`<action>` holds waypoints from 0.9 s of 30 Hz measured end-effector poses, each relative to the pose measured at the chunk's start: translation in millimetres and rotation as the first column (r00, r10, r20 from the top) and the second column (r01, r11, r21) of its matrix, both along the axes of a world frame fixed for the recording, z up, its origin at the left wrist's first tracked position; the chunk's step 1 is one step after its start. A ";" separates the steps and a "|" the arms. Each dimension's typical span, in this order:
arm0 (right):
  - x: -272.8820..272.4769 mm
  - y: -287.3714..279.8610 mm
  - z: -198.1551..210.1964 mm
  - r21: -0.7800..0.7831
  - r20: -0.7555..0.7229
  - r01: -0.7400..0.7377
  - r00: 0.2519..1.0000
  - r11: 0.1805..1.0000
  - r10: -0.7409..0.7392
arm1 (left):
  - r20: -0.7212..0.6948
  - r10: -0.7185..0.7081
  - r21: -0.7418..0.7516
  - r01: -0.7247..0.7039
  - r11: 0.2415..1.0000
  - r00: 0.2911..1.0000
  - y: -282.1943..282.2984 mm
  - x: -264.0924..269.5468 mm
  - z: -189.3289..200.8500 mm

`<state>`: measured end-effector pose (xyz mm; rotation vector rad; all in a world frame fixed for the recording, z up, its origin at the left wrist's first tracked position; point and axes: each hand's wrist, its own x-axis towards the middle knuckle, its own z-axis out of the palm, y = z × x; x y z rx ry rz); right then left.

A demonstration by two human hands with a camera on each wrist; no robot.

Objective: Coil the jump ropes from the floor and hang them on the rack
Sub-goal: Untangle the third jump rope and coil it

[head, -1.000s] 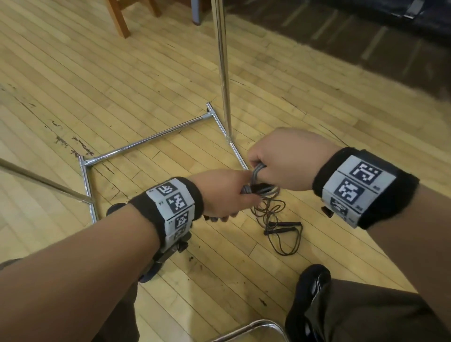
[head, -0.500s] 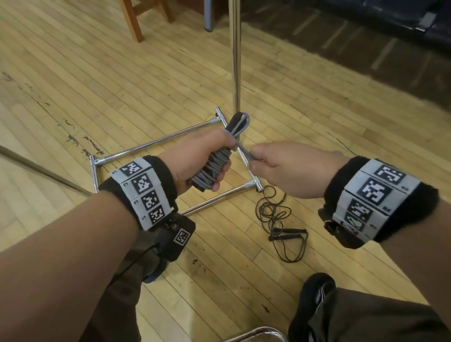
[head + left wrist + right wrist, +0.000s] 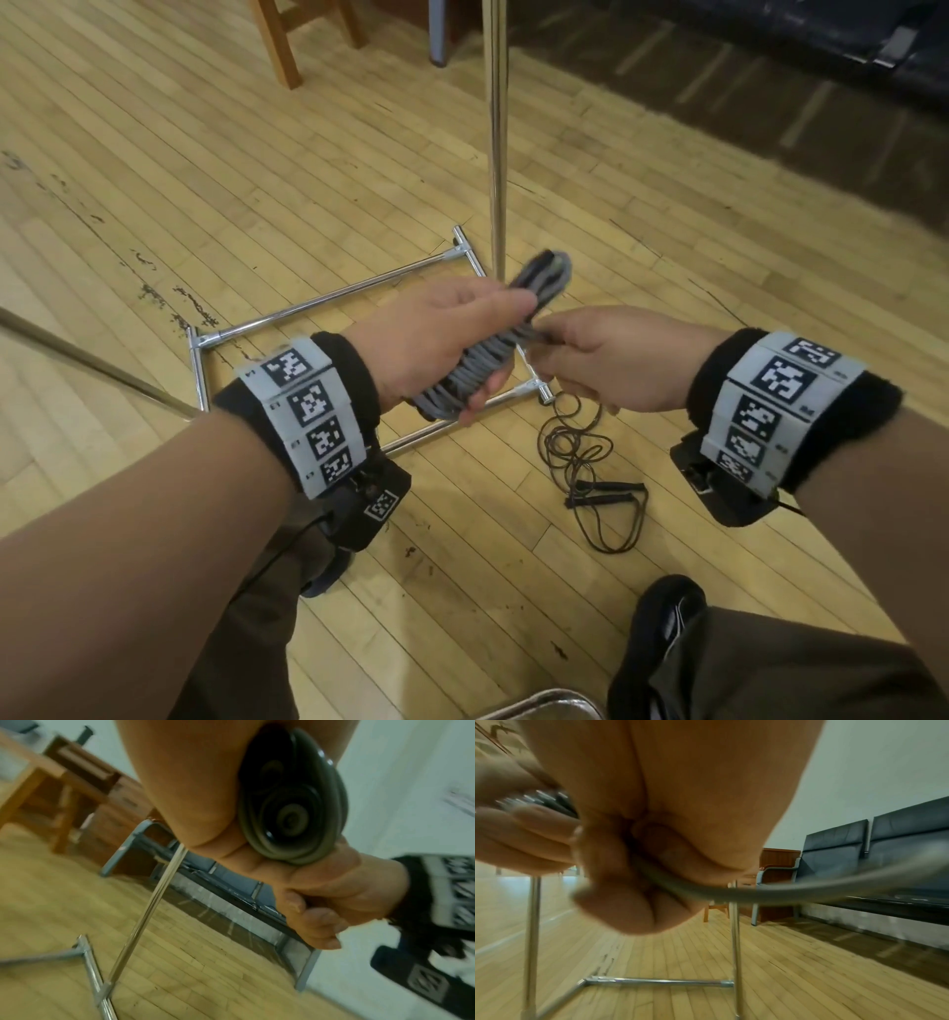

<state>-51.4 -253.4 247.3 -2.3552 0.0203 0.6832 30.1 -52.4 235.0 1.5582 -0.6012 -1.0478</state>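
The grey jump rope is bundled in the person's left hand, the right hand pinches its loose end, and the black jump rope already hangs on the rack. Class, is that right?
One detail is wrong. The black jump rope is not on the rack; the head view shows it lying loose on the floor. The left hand grips the grey jump rope bundle, and the right hand pinches its end.

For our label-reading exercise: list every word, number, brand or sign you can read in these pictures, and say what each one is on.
No readable words, brands or numbers.
Left wristband: square black-and-white coded markers, no letters; tiny marks beside them too small to read.
Right wristband: the same markers; small print at their edges blurred.
Left wrist camera: one small coded marker, no text.
Grey jump rope: no label visible.
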 end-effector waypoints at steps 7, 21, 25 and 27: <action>2.5 4.5 14.1 -0.351 -0.062 -0.218 0.976 0.911 0.210 | 0.451 -0.520 0.546 0.236 0.804 0.726 -18.6 -38.2 -7.1; -12.3 23.2 36.9 -0.409 0.157 -0.124 0.966 0.904 0.204 | 0.480 -0.078 0.504 -0.202 0.840 0.874 -10.3 -3.0 -18.0; -16.3 11.2 25.8 -0.202 0.085 -0.053 0.994 0.978 0.071 | 0.016 0.141 0.320 -0.139 0.937 0.990 -0.5 11.0 -20.2; -20.1 8.2 18.8 -0.076 -0.010 -0.002 1.000 0.997 0.001 | -0.087 0.138 0.284 -0.108 0.953 0.987 3.3 15.6 -21.5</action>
